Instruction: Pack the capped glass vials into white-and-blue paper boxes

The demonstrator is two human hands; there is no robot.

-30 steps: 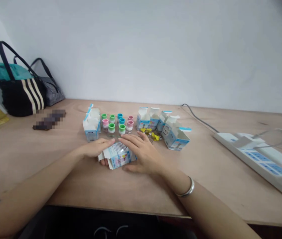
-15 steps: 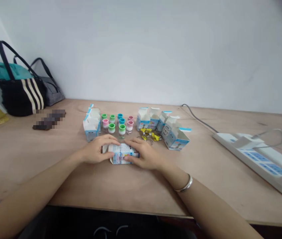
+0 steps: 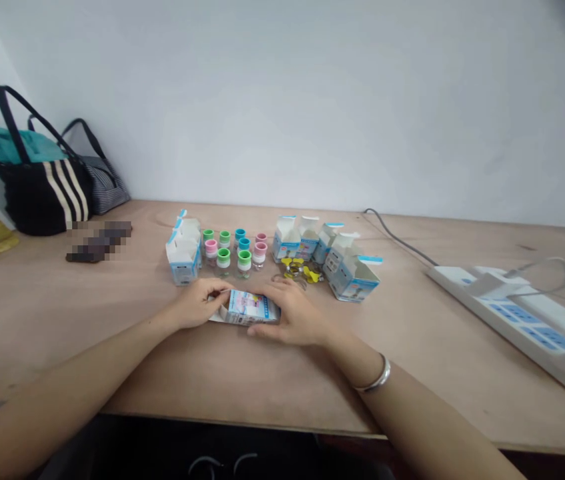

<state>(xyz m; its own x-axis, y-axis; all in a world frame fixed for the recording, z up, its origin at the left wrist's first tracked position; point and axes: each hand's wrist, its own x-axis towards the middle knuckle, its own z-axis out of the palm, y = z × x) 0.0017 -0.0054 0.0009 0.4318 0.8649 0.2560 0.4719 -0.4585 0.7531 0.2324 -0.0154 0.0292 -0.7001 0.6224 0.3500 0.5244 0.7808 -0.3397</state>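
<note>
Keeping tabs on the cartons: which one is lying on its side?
The carton between the left hand and right hand; its open end faces the left hand, while the other cartons stand upright.

Head view: two hands at a printed box (image 3: 251,307) lying on a wooden table (image 3: 262,380).
Left hand (image 3: 195,305) at the box's open, flapped end, exact grip unclear; right hand (image 3: 293,313) around the other end, thumb on the near side, bracelet (image 3: 382,377) at that wrist. Just beyond: small bottles (image 3: 244,261) with green, blue and pink tops, clustered upright, with open boxes (image 3: 354,288) to either side. Yellow pieces (image 3: 311,274), too small to identify, lie beside the right-hand group. Far left: striped black bag (image 3: 37,197). Far right: power strip (image 3: 527,323).
</note>
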